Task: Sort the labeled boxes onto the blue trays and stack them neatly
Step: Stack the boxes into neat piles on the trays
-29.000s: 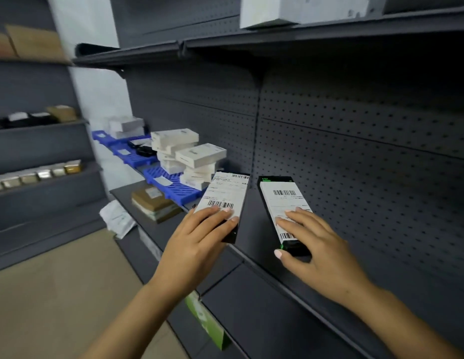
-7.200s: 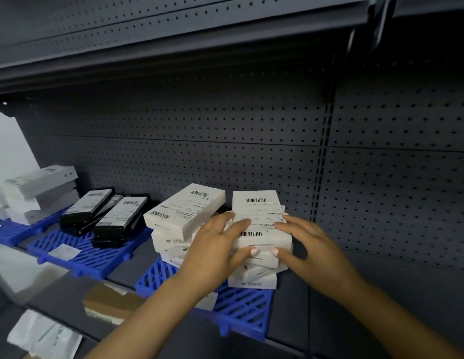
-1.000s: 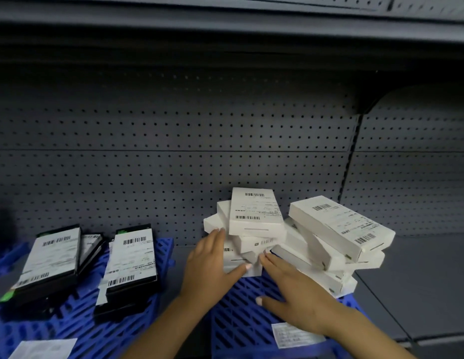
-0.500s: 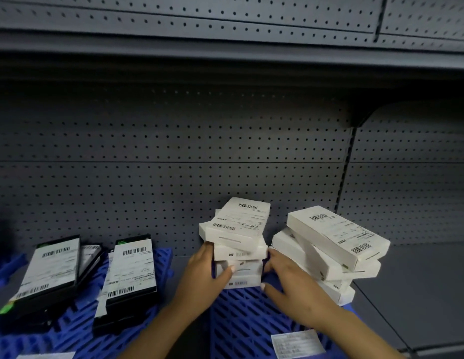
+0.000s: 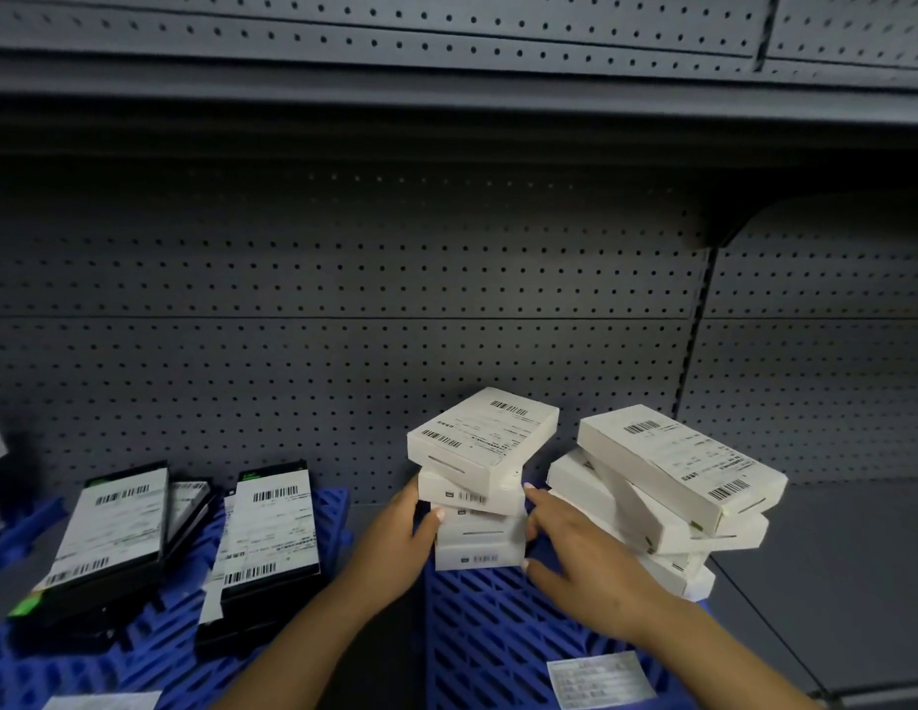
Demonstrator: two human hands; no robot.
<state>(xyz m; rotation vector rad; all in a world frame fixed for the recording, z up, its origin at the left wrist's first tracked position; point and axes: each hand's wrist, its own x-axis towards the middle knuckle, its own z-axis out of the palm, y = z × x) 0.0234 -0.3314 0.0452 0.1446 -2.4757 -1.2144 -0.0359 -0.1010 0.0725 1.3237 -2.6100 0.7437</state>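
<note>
Centrally, left hand (image 5: 395, 535) and right hand (image 5: 574, 550) pressing either side of a white box stack (image 5: 477, 489) on the blue tray (image 5: 487, 627), fingers curled against its sides, skewed second stack (image 5: 667, 499) just right, black boxes (image 5: 113, 530) on the left tray (image 5: 154, 658).

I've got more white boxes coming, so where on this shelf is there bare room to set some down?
Bare shelf lies right of the leaning white stack. The front of the right blue tray is bare beside its paper slip. It is crowded where both hands hold the middle white stack, and on the left blue tray under the black boxes.
</note>
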